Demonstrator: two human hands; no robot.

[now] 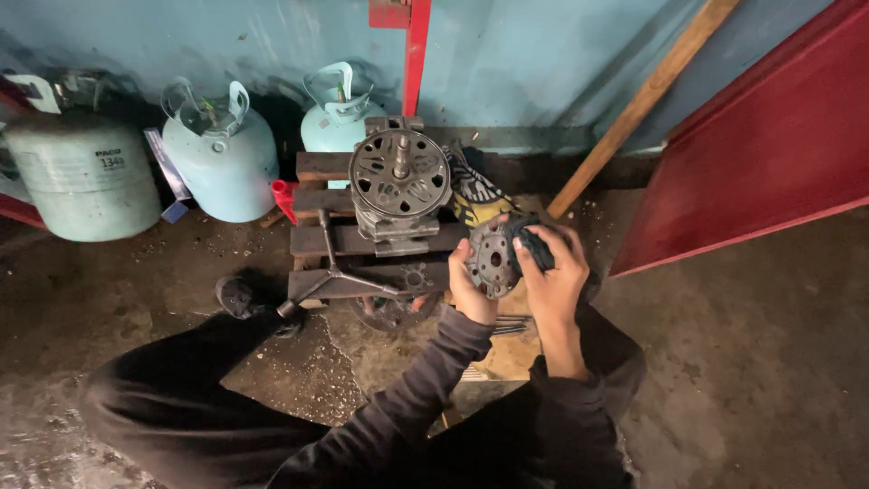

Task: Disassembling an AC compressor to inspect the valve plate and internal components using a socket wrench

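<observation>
My left hand (468,288) grips the left edge of a round grey metal disc (492,257) with several holes, held on edge over the floor. My right hand (554,272) presses a dark wad, likely a cloth or pad (532,244), against the disc's right side. Just left of the disc, a cylindrical metal compressor body (399,181) with a slotted round face and a central shaft stands on a dark wooden pallet (319,237). A metal puller-like tool (337,272) lies on the pallet's front slat.
Three pale gas cylinders (220,154) stand along the blue wall at left. A yellow-black patterned cloth (477,195) lies behind the disc. A wooden pole (634,109) leans on the wall, and a red panel (760,145) stands at right. My legs fill the lower frame.
</observation>
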